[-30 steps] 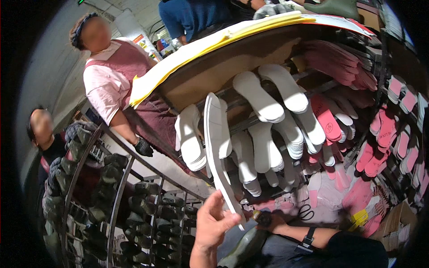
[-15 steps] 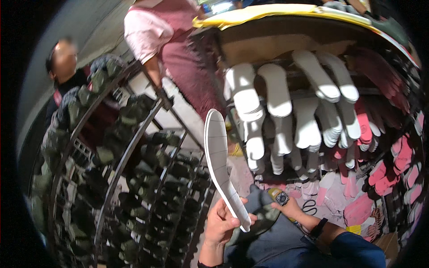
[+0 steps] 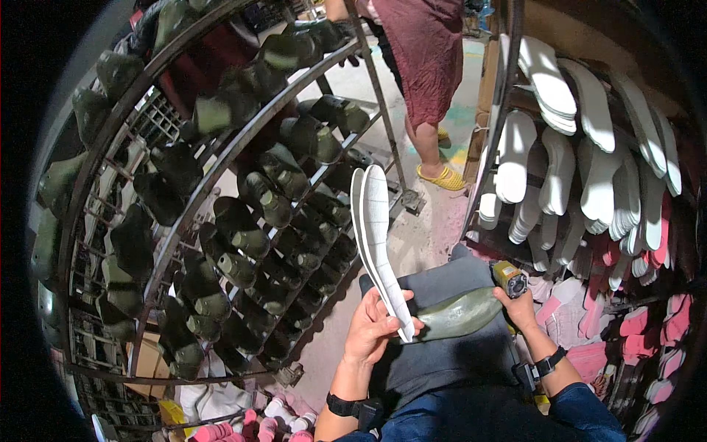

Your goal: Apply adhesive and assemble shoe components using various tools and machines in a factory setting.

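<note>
Green last now flatter across lap, insoles at tip, loaded rack left

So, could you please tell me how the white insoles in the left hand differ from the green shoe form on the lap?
The white insoles are thin, with faint lines across; the green shoe form is thick, rounded and glossy. The insoles point up at a tilt from the left hand, while the form lies across the lap, one end in the right hand. Both are long and held.
</note>
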`<act>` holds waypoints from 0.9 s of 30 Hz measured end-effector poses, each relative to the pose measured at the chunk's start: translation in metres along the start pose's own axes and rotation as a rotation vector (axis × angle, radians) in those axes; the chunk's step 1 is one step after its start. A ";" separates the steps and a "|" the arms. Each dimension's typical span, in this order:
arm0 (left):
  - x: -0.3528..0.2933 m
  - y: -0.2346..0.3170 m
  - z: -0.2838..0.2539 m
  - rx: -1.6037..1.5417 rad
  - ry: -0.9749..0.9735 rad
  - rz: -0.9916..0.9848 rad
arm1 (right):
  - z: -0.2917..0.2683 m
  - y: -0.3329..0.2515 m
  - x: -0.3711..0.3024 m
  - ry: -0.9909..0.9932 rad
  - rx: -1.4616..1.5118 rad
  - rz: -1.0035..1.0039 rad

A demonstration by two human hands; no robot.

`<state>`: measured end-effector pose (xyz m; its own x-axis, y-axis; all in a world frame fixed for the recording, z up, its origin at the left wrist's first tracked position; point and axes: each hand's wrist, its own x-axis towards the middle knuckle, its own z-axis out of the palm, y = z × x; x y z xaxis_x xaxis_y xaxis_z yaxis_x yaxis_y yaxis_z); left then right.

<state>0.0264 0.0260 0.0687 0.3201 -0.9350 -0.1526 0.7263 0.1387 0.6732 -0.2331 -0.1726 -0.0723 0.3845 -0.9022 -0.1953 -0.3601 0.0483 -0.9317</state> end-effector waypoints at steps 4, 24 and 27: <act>-0.004 -0.001 -0.012 -0.007 0.054 0.013 | 0.005 0.009 0.001 0.039 0.030 -0.114; 0.001 -0.007 -0.043 -0.051 0.089 -0.018 | 0.008 -0.008 0.001 0.024 -0.009 -0.072; 0.004 -0.009 -0.045 -0.058 0.085 0.000 | 0.009 -0.009 0.001 0.040 -0.028 -0.065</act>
<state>0.0490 0.0359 0.0295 0.3690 -0.9043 -0.2147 0.7593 0.1601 0.6308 -0.2224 -0.1699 -0.0671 0.3741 -0.9193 -0.1219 -0.3589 -0.0223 -0.9331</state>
